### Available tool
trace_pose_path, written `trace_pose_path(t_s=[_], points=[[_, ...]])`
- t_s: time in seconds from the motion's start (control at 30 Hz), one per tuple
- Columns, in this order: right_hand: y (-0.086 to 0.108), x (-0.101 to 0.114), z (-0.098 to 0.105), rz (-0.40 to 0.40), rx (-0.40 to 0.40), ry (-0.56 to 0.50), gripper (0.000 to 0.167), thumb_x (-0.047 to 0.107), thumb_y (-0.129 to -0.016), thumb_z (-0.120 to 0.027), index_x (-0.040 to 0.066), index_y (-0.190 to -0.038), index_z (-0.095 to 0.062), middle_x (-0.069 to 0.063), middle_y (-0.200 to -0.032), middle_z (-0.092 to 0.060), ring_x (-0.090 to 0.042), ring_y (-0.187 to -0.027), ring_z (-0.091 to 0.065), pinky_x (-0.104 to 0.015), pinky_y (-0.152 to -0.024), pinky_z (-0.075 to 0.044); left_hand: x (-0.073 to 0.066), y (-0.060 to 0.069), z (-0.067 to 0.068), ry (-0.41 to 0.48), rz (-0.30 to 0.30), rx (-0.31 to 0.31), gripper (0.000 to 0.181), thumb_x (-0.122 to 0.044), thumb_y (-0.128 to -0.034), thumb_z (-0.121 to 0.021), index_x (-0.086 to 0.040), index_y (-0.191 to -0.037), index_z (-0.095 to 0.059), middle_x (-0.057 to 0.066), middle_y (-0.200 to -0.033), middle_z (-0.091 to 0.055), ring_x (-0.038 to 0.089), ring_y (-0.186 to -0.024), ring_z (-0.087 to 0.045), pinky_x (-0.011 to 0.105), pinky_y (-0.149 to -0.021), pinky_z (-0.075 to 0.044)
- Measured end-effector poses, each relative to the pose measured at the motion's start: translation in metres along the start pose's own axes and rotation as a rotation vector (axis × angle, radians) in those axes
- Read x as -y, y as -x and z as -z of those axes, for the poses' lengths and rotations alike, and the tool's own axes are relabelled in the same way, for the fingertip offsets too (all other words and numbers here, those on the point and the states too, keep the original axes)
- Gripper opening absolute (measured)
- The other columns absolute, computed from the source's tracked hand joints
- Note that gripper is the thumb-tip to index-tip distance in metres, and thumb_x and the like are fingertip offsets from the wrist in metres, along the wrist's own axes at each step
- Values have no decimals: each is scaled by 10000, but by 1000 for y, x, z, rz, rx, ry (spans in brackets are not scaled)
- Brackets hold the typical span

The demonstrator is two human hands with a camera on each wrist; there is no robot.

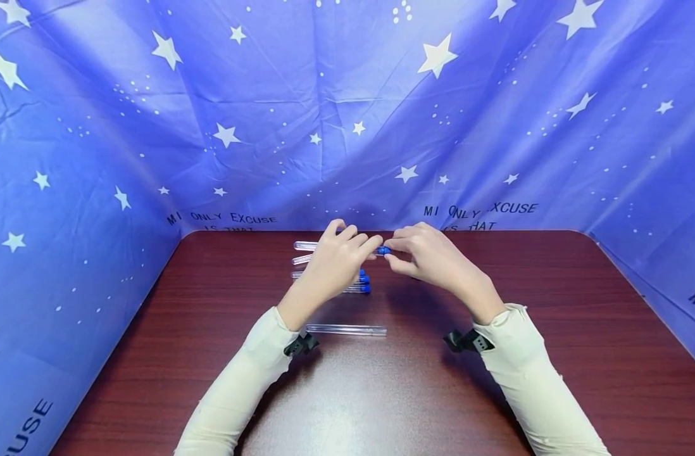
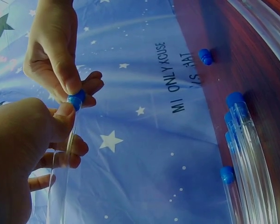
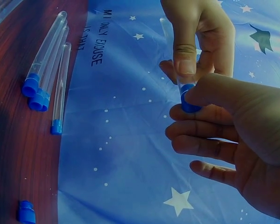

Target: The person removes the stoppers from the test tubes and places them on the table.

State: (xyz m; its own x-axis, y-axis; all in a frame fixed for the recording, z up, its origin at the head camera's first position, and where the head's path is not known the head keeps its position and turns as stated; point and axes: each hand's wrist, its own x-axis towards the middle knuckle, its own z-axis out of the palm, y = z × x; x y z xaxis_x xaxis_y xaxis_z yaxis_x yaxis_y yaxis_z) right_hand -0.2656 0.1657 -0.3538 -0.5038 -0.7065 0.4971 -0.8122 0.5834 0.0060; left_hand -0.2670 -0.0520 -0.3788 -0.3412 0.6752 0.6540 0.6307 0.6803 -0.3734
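My left hand [image 1: 338, 256] grips a clear test tube [image 2: 57, 196] near its mouth, with the thumb along its side. At that end sits a blue cap [image 3: 190, 101], which my right hand [image 1: 433, 259] pinches between thumb and fingers. The two hands meet just above the far part of the table. Several clear tubes with blue caps [image 2: 235, 99] lie side by side on the table, partly hidden under my left hand in the head view. How deep the pinched cap sits in the tube cannot be made out.
One tube without a cap [image 1: 347, 330] lies nearer to me on the dark red wooden table [image 1: 552, 354]. A loose blue cap [image 3: 26, 212] rests on the tabletop, seen in both wrist views. A blue star-patterned cloth [image 1: 325, 114] hangs behind and at both sides.
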Motion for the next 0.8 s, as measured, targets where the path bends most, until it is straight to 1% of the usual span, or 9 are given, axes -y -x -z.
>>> trace_pose_path(t_s=[0.13,0.23,0.37,0.5,0.67,0.8], points=[[-1,3,0,-12,-23,37,139,147,-877,-693,20,-908,-741,-57,-710,-592,-225,-662,-551,-429,-778,-497,0,-1,1,10,27,6,112,-225,-992,-643,-167,-1075,-691,-29,-825,-718,182,-796,-638,396,-910,-491],[-1,5,-1,-13,-69,86,148,161,-886,-684,28,-919,-737,-68,-748,-625,-250,-708,-588,-436,-802,-494,-1,-2,2,21,60,14,113,-233,-1018,-599,-148,-1045,-668,-20,-819,-709,191,-780,-631,393,-910,-483],[-3,7,-4,41,-171,173,122,150,-851,-707,42,-907,-722,-63,-766,-624,-272,-732,-596,-434,-800,-484,-1,-2,2,37,92,22,143,-250,-1033,-572,-133,-1035,-655,-18,-816,-704,195,-773,-630,387,-909,-473],[-4,7,-6,93,-238,228,119,111,-796,-749,49,-886,-700,-59,-760,-614,-278,-731,-598,-436,-809,-492,0,-1,2,58,105,31,136,-236,-1034,-566,-126,-1037,-646,-13,-817,-696,201,-770,-630,393,-911,-469],[-5,7,-7,111,-262,244,140,82,-778,-766,40,-889,-693,-65,-762,-615,-289,-737,-604,-444,-819,-503,0,-1,4,93,123,34,132,-221,-1042,-543,-126,-1017,-631,-5,-781,-676,203,-741,-617,405,-914,-466],[-5,7,-7,122,-256,243,130,82,-785,-767,30,-880,-696,-62,-760,-621,-290,-738,-603,-437,-822,-501,1,0,4,93,116,25,135,-238,-1032,-567,-125,-1028,-639,-8,-797,-681,202,-747,-614,409,-914,-471]])
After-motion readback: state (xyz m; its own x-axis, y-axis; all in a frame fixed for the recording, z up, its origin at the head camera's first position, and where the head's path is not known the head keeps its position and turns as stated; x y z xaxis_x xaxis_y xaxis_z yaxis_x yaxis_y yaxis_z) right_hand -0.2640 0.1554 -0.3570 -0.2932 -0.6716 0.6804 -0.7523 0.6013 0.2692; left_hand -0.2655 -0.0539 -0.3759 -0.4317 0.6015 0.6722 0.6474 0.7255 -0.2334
